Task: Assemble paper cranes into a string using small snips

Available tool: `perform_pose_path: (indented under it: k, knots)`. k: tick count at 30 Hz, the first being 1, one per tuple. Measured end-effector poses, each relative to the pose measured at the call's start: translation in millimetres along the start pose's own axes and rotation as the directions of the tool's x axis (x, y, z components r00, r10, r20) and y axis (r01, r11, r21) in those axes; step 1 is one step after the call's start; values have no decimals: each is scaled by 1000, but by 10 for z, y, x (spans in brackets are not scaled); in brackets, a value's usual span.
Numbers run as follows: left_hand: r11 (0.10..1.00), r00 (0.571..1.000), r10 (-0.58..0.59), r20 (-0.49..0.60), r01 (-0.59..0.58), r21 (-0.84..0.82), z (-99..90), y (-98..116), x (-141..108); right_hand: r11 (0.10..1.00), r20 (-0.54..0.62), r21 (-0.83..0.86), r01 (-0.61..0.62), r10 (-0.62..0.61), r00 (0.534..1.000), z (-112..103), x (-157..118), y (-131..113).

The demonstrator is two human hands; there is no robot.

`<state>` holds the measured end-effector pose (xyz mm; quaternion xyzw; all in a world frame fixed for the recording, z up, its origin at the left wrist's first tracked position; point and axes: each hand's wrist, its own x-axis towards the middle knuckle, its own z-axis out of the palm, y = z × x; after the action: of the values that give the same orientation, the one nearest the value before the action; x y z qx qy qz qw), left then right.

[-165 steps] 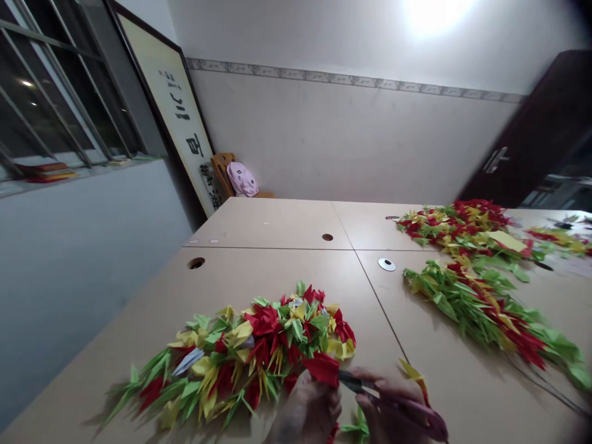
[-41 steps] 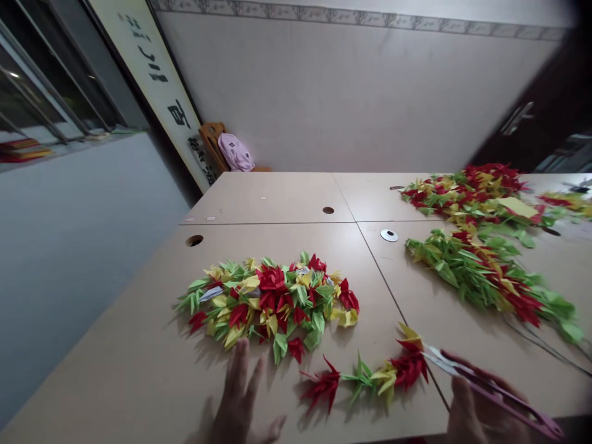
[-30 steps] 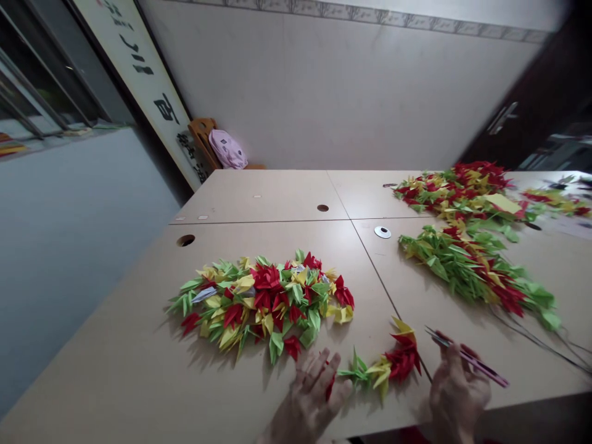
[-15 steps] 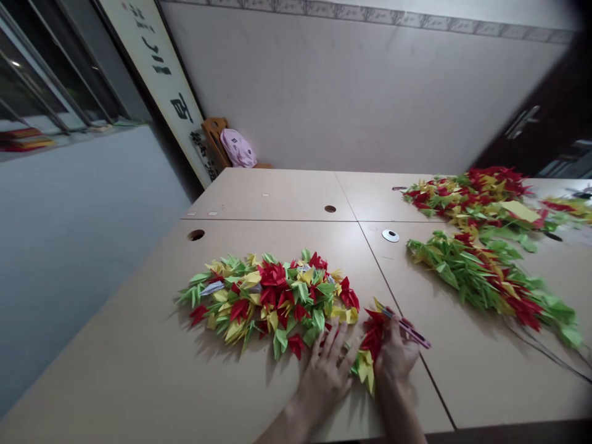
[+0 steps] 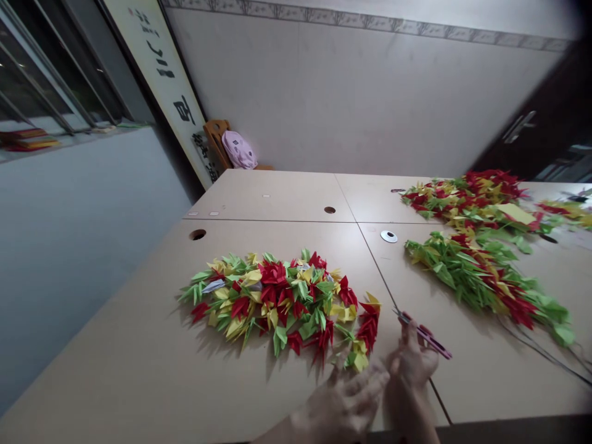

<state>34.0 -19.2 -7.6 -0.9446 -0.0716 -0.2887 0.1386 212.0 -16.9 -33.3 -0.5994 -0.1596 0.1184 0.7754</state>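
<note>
My right hand (image 5: pixel 412 362) is closed around a pair of scissors (image 5: pixel 432 341) with pinkish-purple handles. The metal tip points up and left, a little apart from the folded paper. Smeared by motion, my left hand (image 5: pixel 345 398) has its fingers stretched towards the right, at the near edge of a yellow and green paper piece (image 5: pixel 358 359). Just above that piece stands a strip of red folded paper (image 5: pixel 369 327) with a yellow tip. A large cluster of red, yellow and green folded paper pieces (image 5: pixel 272 296) lies on the table to the left of both hands.
On the table (image 5: pixel 139 345) at right lies a green, yellow and red paper bundle (image 5: pixel 476 277), with a second pile (image 5: pixel 472 194) behind it. Thin cables (image 5: pixel 531 342) run along the right side. A white round cap (image 5: pixel 389 237) and a cable hole (image 5: pixel 198 235) interrupt the surface.
My left hand has drawn back towards me and to the right, off the paper cluster. The right hand and scissors have moved right, away from the red strip, which now shows fully.
</note>
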Motion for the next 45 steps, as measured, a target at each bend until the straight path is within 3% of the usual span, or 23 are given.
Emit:
perform_pose_path:
  k: [2, 4, 6, 8, 10, 12, 14, 16, 20, 25, 29, 31, 34, 41, 43, 45]
  knots:
    - [999, 998, -47, 28, 48, -13, -5, -36, 70, 998, -66, 53, 31, -28, 997, 32, 43, -63]
    - [991, 992, -127, -9, 126, -34, -73, -165, 112, 992, -95, 108, 72, -62, 994, 85, 96, -152]
    - [957, 956, -287, -67, 283, -63, -198, -386, 107, 982, -88, 149, 113, -100, 991, 144, 151, -256]
    - [859, 856, -511, -81, 505, -83, -347, -672, 53, 974, -57, 171, 149, -141, 988, 205, 197, -363]
    - [708, 703, -707, -76, 704, -65, -480, -972, -27, 967, 7, 182, 180, -184, 983, 279, 233, -473]
    - [669, 667, -744, -43, 743, -41, -567, -1232, -97, 960, 109, 191, 202, -226, 968, 378, 267, -593]
    - [699, 700, -713, 41, 714, -27, -598, -1418, -131, 957, 259, 198, 210, -258, 931, 509, 307, -727]
    - [748, 742, -653, 152, 663, -21, -580, -1524, -128, 958, 439, 198, 209, -278, 854, 663, 357, -877]
    - [798, 756, -576, 312, 602, 14, -492, -1594, -76, 955, 746, 184, 233, -290, 599, 949, 448, -1185]
    - [800, 721, -564, 401, 598, 49, -452, -1651, 8, 941, 922, 151, 303, -245, 300, 1108, 495, -1492]
    - [802, 707, -546, 450, 597, 36, -493, -1713, 144, 930, 977, 102, 354, -160, 141, 1157, 512, -1648]
    - [798, 697, -540, 471, 602, 23, -536, -1741, 209, 920, 985, 91, 382, -139, 99, 1173, 529, -1696]
    - [789, 690, -528, 496, 614, -15, -623, -1783, 275, 903, 987, 96, 418, -141, 78, 1169, 556, -1749]
    - [765, 726, -492, 480, 624, -161, -969, -1951, 584, 862, 981, 102, 497, -169, 92, 1092, 570, -1855]
    - [762, 780, -500, 377, 603, -236, -1118, -1972, 734, 840, 979, 97, 534, -176, 99, 1083, 572, -1860]
    - [759, 828, -537, 161, 557, -336, -1256, -1937, 855, 811, 981, 77, 580, -167, 102, 1074, 572, -1848]
